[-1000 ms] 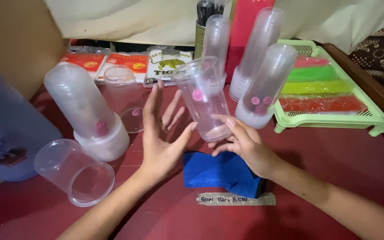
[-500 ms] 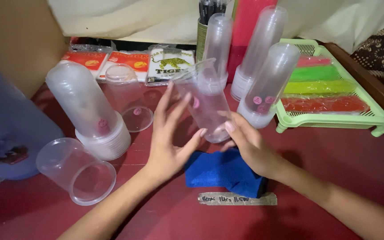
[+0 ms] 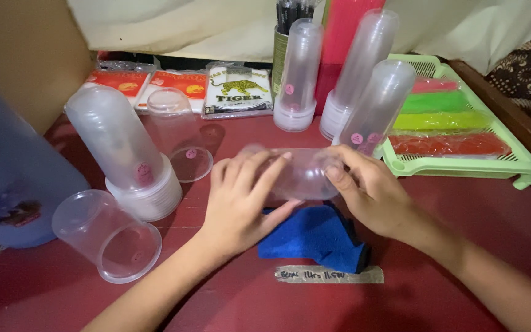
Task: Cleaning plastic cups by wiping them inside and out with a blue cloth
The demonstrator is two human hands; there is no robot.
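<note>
At frame centre, above the blue cloth [image 3: 314, 238], a clear plastic cup [image 3: 299, 173] lies sideways between both hands: left hand [image 3: 241, 200] wrapped over one end, right hand [image 3: 370, 190] cupping the other. Looks light, thin-walled, slick, likely crushable; best gripped gently around the body.

We see both hands holding one clear plastic cup [image 3: 299, 174] on its side above the red table [image 3: 450, 209]: the left hand [image 3: 241, 203] lies over its left part, the right hand [image 3: 370, 190] grips its right end. Just below lies a blue cloth [image 3: 314, 240], with a strip of tape [image 3: 329, 275] in front of it. To the left we see a stack of upturned cups [image 3: 124, 154] and a single cup [image 3: 106, 237] lying on its side. Three more stacks [image 3: 364, 67] stand behind, beside a green tray [image 3: 523, 166].
</note>
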